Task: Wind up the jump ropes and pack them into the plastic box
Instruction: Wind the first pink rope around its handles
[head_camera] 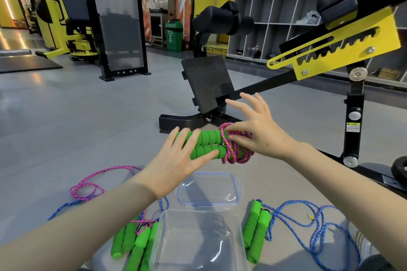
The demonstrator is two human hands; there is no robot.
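My left hand (180, 156) grips the two green foam handles (209, 145) of a pink jump rope, held in the air above the floor. Pink cord (231, 149) is wound round the handles' right end, and my right hand (257, 132) pinches that cord with thumb and forefinger while the other fingers spread. Below stands the clear plastic box (198, 242), nothing visible inside it, with its lid (209, 189) lying just behind. A blue rope (312, 231) with green handles (256, 231) lies unwound to the box's right. More green handles (136, 242) with pink and blue cord lie to its left.
A black and yellow gym bench frame (275, 86) with a ribbed footplate (207, 81) stands right behind my hands. Loose pink cord (92, 185) trails over the grey floor at left. Shelving (275, 17) lines the far right wall. A green bin (174, 35) is far back.
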